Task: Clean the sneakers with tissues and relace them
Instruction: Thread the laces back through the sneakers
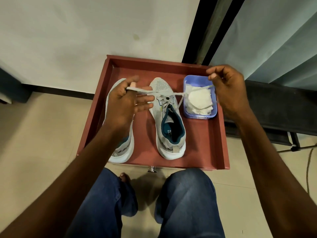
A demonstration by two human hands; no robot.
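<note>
Two grey and teal sneakers stand toe-away in a red-brown tray [216, 134]. The right sneaker [169, 124] has a grey lace [180, 94] stretched sideways from its eyelets. My left hand [125, 100] pinches the lace's left end above the left sneaker [122, 152], which my hand and forearm mostly hide. My right hand [228, 90] pinches the other lace end, raised over the basket's right side. A blue plastic basket [187, 110] at the tray's right holds white tissues [199, 100].
The tray sits on a tiled floor against a white wall. My knees in blue jeans [187, 200] are just in front of it. A dark stand and cable [308, 165] lie to the right, below a curtain.
</note>
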